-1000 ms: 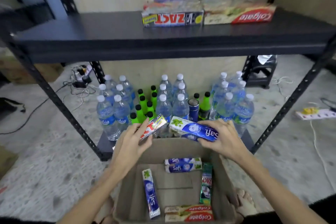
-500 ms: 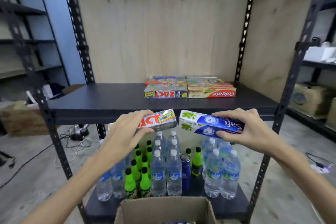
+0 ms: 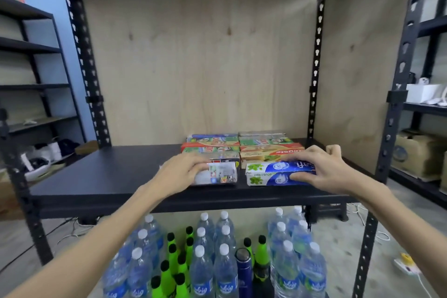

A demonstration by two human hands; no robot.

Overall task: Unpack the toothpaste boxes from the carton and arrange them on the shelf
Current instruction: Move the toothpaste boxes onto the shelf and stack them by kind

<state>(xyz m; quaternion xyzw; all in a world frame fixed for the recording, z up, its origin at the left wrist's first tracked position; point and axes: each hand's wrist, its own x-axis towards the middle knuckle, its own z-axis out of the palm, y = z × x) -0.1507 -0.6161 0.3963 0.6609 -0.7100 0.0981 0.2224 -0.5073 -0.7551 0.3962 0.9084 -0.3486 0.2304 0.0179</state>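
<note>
While both hands grip boxes, the shelf (image 3: 116, 176) holds stacked toothpaste boxes (image 3: 242, 147).

- I stand in a stockroom: black slotted-steel racks (image 3: 316, 60) with plywood backing (image 3: 198, 68).
- Below my shelf (image 3: 116, 176), bottled water (image 3: 225, 266) stands massed.
- Cardboard cartons (image 3: 416, 155) fill a neighbouring rack.
</note>
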